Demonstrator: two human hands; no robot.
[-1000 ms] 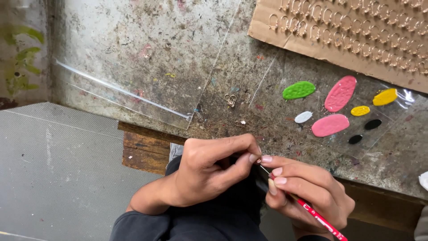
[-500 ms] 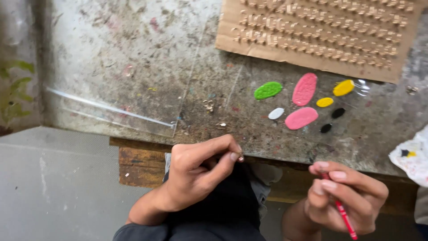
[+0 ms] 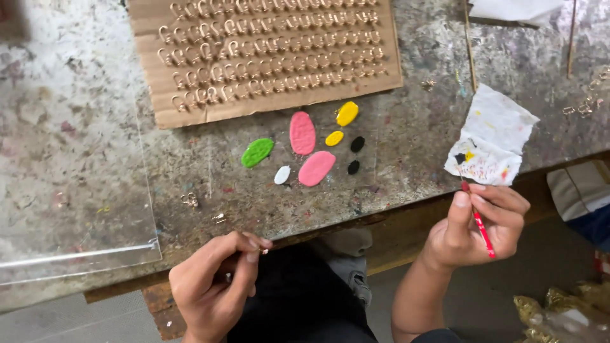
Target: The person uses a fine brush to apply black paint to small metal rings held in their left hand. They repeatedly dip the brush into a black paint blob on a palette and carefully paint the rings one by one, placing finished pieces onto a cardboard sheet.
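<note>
Right hand (image 3: 478,223) raised in front of the surface (image 3: 95,127) edge, wrist bent upward, grip closed around a thin red brush (image 3: 480,223); brush tip pointing up, touching the stained white cloth (image 3: 492,136) just above the grip. Left hand (image 3: 213,279) lower, below the surface edge, curled palm down, thumb and forefinger pinched shut on a tiny metal piece (image 3: 262,251), too small to identify. Up and between both hands, paint blobs (image 3: 303,133) in pink, green, yellow, white and black. Further up, cardboard sheet (image 3: 267,54) with rows of small golden hooks.
</note>
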